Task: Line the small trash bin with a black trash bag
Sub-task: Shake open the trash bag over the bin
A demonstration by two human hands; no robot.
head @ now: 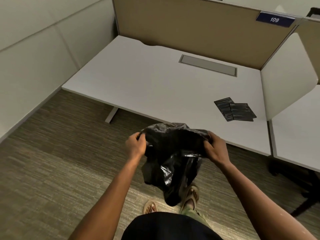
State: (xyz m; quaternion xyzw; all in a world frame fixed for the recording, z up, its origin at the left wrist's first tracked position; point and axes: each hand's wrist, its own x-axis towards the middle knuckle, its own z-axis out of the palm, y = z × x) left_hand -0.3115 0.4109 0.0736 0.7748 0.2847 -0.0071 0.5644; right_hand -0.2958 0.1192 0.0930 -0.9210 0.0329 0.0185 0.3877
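Note:
A black trash bag [173, 160] hangs in the air in front of me, above the carpet, its mouth spread open at the top. My left hand [136, 146] pinches the left edge of the mouth. My right hand [215, 148] grips the right edge. The rest of the bag droops crumpled down toward my sandalled feet. No trash bin shows in the head view.
A white desk [155, 80] stands just beyond the bag, with two folded black bags [234, 110] near its right front corner. Tan and white cubicle panels enclose it. A dark chair base [297, 186] stands at the right. Striped carpet [60, 170] covers the floor.

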